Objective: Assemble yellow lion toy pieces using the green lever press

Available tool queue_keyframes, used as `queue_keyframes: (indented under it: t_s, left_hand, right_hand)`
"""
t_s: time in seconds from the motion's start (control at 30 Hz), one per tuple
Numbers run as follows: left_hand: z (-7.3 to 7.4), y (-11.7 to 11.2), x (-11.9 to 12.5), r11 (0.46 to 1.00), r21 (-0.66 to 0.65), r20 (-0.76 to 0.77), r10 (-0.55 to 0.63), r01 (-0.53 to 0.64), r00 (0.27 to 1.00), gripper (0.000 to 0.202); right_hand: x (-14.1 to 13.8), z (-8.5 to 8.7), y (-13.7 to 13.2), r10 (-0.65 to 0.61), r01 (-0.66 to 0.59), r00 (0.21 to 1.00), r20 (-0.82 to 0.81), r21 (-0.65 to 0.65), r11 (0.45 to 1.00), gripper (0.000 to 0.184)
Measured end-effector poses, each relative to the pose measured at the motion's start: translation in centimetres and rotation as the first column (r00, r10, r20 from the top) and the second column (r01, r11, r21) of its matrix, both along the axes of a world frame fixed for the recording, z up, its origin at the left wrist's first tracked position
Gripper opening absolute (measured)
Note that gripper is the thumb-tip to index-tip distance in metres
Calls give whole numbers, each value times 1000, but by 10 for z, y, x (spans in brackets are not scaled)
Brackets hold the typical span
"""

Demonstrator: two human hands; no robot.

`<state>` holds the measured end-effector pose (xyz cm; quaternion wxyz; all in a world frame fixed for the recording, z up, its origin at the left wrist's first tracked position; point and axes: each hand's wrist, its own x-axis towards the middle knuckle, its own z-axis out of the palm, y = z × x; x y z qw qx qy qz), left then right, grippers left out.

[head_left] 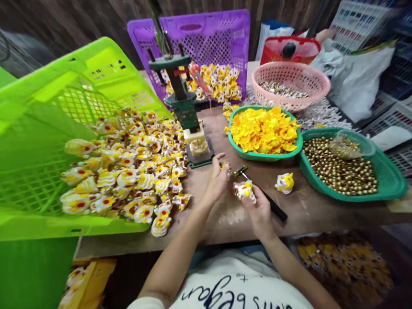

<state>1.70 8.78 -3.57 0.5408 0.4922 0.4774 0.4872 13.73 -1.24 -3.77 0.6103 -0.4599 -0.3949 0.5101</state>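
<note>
My right hand (pixel 260 214) is closed around a small white and yellow plastic figurine (pixel 245 192) with red spots. Just left of it, my left hand (pixel 218 180) is raised with its fingers pinched together at a small part, too small to name. A hammer (pixel 276 208) with a black handle lies on the table behind my right hand, its metal head near my left fingertips. To the right a second figurine (pixel 284 183) stands alone. Beyond my left hand is a dark green hand press (pixel 185 110) with a pale block (pixel 198 146) on its base.
On the left a tipped lime-green crate (pixel 110 52) spills many figurines (pixel 128 171). Behind the press stands a purple crate (pixel 212 21) with more. At right are a green basin (pixel 232 145) of yellow pieces (pixel 263 130), another basin (pixel 392 184) of gold bells (pixel 337 167), and a pink basket (pixel 317 80).
</note>
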Motion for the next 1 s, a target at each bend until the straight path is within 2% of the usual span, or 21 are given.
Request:
queue_keyframes:
  t_s: [0.07, 0.13, 0.2, 0.27, 0.33, 0.4, 0.5, 0.53, 0.63, 0.7, 0.83, 0.9, 1.0]
  left_hand:
    - [5, -27, -4, 995, -86, 197, -41, 59, 980, 54]
    - [10, -42, -12, 992, -94, 262, -57, 85, 963, 57]
    - [12, -48, -20, 994, -64, 232, -67, 83, 971, 56]
    - [12, -48, -27, 998, -45, 156, -40, 48, 987, 55]
    - [10, -47, -31, 998, -61, 138, 27, -18, 990, 64]
    - [10, -46, -32, 989, -143, 206, 48, -19, 977, 77]
    - [14, -45, -30, 954, -283, 368, 13, 99, 930, 72]
    - [16, -44, -30, 950, -298, 398, 39, 89, 916, 65]
    - [20, -41, -32, 960, -260, 387, 201, -103, 900, 53]
    - [21, -40, -33, 959, -242, 369, 230, -146, 901, 51]
    - [26, -46, -35, 951, -298, 472, 69, 85, 879, 48]
    - [30, -50, -37, 933, -308, 519, 1, 186, 855, 52]
    - [32, -52, -42, 920, -272, 565, -85, 283, 820, 57]
  right_hand:
    - [-11, 0, 4, -57, 56, 996, -70, -12, 998, 41]
    - [-21, -2, 5, -81, 73, 972, -220, -43, 996, 36]
    - [-29, -3, 5, -60, 35, 924, -377, -74, 997, 34]
    - [-33, -2, 4, -14, -34, 884, -467, -94, 995, 35]
    - [-35, 1, 5, 20, -85, 861, -507, -105, 991, 35]
    - [-35, 2, 6, 53, -123, 857, -512, -104, 987, 36]
    - [-33, 0, 7, 128, -192, 897, -424, -110, 975, 42]
    - [-31, -1, 6, 136, -190, 922, -362, -120, 974, 44]
    - [-25, -1, 3, 86, -93, 993, -81, -91, 991, 46]
    - [-23, 2, 0, 56, -58, 990, 131, 10, 998, 41]
    - [-26, 8, -1, -13, -83, 896, 444, 198, 977, 33]
    - [-28, 7, 0, -41, -69, 879, 475, 212, 975, 37]
    - [-30, 4, 0, -21, -60, 908, 418, 178, 982, 44]
